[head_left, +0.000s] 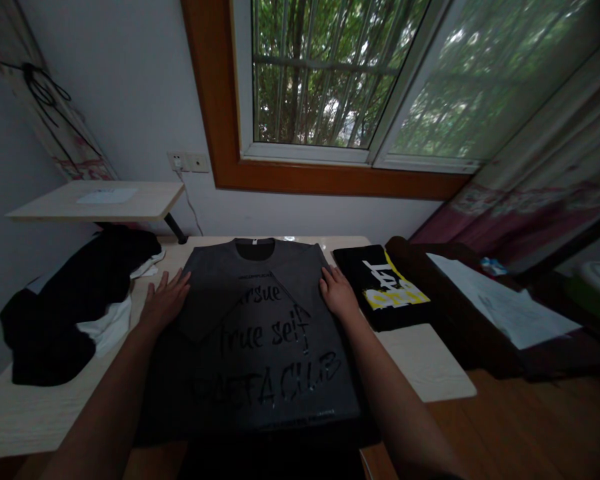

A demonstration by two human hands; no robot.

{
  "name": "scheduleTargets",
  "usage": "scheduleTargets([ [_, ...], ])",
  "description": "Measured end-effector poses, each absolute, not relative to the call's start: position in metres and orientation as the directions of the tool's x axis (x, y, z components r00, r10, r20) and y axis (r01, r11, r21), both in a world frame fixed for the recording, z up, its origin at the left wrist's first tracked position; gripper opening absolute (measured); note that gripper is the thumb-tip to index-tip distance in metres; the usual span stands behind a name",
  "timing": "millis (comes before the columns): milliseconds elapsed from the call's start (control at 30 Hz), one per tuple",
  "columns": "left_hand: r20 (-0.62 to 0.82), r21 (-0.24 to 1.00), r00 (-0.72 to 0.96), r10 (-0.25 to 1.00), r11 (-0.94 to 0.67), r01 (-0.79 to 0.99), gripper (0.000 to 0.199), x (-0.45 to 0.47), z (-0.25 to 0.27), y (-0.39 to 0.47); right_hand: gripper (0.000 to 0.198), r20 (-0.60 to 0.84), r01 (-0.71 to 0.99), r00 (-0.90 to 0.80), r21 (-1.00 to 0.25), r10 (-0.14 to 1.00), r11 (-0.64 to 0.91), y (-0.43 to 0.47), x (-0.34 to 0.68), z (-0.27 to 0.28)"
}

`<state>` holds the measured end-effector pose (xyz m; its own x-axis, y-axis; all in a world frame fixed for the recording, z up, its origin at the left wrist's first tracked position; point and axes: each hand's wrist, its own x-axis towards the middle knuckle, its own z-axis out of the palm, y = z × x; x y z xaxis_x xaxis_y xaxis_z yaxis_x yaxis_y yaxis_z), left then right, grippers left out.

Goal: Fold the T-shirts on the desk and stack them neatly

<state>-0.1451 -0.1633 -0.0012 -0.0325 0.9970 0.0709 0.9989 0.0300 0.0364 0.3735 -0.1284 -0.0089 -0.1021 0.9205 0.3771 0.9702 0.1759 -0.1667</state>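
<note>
A dark grey T-shirt [260, 320] with black lettering lies spread on the table [15, 423], its collar toward the window and its lower part reaching the near edge. My left hand [166, 298] rests flat on the shirt's left side, fingers spread. On the opposite side, my right hand [339, 292] lies with fingers stretched out along the shirt's right edge. Neither hand grips the cloth. The sleeves do not show; they seem to be tucked out of sight.
A pile of black and white clothes [80, 300] sits at the left under a small raised shelf [150, 200]. To the right is a folded black garment [385, 287] with yellow and white print. Beyond it, a paper sheet [505, 303] lies on a dark brown surface. A window [340, 80] is ahead.
</note>
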Motion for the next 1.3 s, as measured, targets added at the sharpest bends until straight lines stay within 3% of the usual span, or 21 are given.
scheduleTargets([
  [1300,0.094,0.079,-0.015,0.996,0.008,0.997,0.059,-0.1479,-0.0031,-0.1644,0.054,0.350,0.972,-0.087,-0.173,0.933,0.156,-0.1274,0.3743,-0.0111],
])
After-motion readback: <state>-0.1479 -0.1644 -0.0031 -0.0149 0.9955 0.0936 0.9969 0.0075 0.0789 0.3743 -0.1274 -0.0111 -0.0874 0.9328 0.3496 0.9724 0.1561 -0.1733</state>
